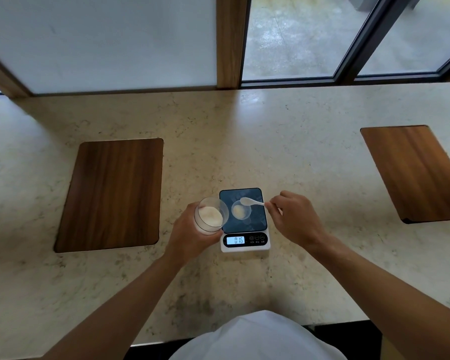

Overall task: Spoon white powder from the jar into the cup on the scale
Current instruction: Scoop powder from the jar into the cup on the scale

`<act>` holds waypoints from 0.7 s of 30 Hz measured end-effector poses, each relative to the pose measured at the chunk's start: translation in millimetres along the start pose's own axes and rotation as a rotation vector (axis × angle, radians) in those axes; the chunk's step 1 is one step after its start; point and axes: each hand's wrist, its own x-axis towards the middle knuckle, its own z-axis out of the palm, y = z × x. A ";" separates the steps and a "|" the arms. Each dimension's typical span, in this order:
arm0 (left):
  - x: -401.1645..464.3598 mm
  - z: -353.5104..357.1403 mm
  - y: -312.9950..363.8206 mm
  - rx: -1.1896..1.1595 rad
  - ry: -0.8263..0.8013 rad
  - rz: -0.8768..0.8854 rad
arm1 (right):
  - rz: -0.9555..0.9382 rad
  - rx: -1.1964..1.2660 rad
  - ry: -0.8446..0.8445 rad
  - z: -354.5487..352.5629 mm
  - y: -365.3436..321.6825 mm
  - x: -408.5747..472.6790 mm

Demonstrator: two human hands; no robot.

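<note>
A small scale (255, 224) with a dark glass top and a lit display reading 016 stands on the counter in front of me. On it sits a small clear cup (240, 211) holding some white powder. My left hand (190, 237) holds a clear jar (209, 215) of white powder, tilted toward the scale at its left edge. My right hand (294, 219) pinches the handle of a white spoon (250, 201). The spoon's bowl hovers over the far rim of the cup.
The beige stone counter (244, 141) carries two inset wooden panels, one at the left (112, 193) and one at the far right (416, 172). Windows and a wooden post (231, 40) line the back edge. The counter's near edge runs by my torso.
</note>
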 end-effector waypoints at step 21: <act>0.3 10.4 -0.6 -0.003 -0.062 -0.017 | -0.359 -0.028 -0.124 -3.0 -52.3 8.2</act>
